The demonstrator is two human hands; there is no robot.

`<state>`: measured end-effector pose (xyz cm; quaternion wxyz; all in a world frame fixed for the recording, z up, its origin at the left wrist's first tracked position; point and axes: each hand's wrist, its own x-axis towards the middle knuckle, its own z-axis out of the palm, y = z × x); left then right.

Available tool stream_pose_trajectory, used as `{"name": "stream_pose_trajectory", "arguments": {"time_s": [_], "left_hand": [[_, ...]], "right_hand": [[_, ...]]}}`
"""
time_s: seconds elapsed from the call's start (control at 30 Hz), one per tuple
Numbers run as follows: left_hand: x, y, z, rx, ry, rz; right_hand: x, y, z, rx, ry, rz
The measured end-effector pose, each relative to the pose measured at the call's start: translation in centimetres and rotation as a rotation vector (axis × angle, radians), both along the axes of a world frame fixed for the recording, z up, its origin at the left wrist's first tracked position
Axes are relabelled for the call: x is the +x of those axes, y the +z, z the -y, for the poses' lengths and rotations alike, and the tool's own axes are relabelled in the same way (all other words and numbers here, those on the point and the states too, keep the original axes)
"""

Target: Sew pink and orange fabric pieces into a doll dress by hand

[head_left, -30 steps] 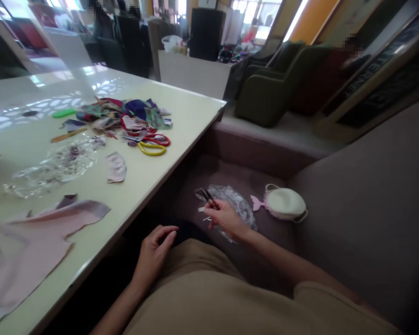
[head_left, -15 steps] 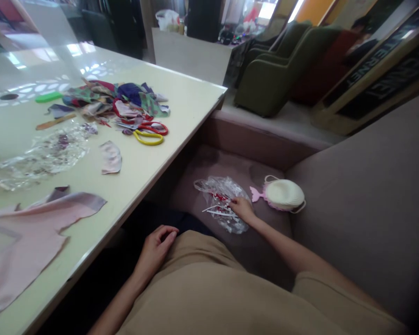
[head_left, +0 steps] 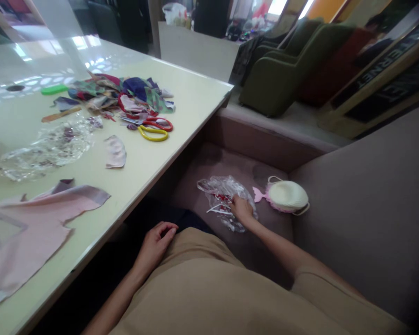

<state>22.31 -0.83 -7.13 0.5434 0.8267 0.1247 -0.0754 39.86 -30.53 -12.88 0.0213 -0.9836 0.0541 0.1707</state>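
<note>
R hand has fingers bunched on clear plastic bag on sofa seat, pinch unclear. L hand curls loosely, empty, on lap. Fabric scraps & scissors lie on desk.

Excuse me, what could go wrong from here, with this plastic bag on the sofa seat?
The thin white strips sticking out of the loose plastic bag could slide out and get lost on the sofa seat. The right hand, working at the bag, might also knock the cream cup-shaped piece close beside it.
</note>
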Motion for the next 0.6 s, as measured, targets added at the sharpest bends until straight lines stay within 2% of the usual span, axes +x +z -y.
{"name": "stream_pose_trajectory", "arguments": {"time_s": [0.33,0.6], "left_hand": [[-0.6,-0.3,-0.4,-0.027,0.005,-0.006],[-0.8,-0.6,-0.4,-0.039,0.014,0.028]], "right_hand": [[-0.6,1.5,0.8,0.009,0.06,0.081],[-0.3,3.1,2.3,0.059,0.193,0.061]]}}
